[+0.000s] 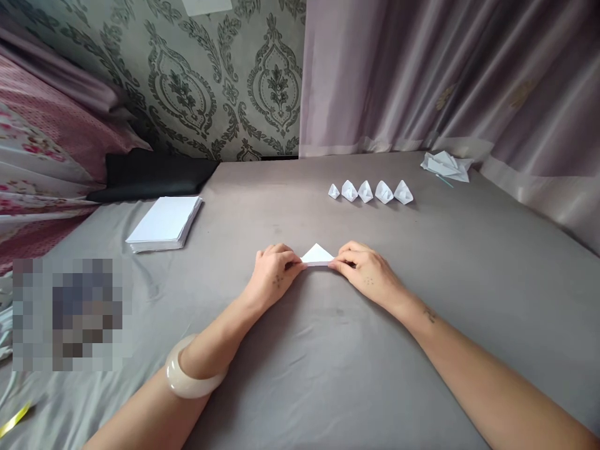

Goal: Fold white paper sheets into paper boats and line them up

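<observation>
A small piece of white paper [317,255], folded to a triangle with a strip along its lower edge, is held just above or on the grey cloth; I cannot tell which. My left hand [276,269] pinches its left corner between thumb and fingers. At the right corner my right hand [363,265] grips it the same way. The paper's peak points away from me. Beyond the hands, several folded white paper boats [384,192] stand in a row.
A stack of white paper [164,220] lies at the left. Loose folded papers [447,165] rest at the back right, beside a thin bluish stick [444,181]. A black item [159,177] lies near the patterned wall. Something yellow [15,420] is at the lower left, below a blurred patch.
</observation>
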A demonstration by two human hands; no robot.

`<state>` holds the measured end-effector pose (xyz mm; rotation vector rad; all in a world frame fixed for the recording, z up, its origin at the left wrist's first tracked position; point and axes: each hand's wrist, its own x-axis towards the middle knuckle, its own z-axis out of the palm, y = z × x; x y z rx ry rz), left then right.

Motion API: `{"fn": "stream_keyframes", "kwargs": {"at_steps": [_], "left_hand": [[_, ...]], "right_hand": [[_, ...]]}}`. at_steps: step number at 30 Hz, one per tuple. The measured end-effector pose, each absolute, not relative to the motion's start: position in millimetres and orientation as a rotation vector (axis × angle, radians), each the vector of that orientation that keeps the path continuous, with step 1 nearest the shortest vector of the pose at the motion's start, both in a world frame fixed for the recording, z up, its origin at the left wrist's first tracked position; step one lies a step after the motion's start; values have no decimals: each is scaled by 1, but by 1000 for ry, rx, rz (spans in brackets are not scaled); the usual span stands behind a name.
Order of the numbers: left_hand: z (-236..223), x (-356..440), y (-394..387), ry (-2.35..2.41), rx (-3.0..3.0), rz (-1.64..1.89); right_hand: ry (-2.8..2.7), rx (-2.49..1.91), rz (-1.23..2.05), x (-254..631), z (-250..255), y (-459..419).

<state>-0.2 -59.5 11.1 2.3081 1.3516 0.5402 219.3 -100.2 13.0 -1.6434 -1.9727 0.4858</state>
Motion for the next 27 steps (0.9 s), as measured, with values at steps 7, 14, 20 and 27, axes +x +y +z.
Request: {"fn": "stream_keyframes", "kwargs": {"at_steps": [7, 14, 20, 27], "left_hand": [[16, 3, -58, 1524, 2014, 509], [12, 3, -52, 1536, 1996, 520], [12, 2, -49, 1549, 1988, 514], [9, 1, -47, 1529, 2017, 531]], "right_hand": [[-1750, -1730, 682, 220, 12, -95], [-1701, -1762, 654, 217, 10, -92], [-1685, -1784, 669, 217, 10, -90], [-1694, -1808, 671, 217, 12, -88]]}}
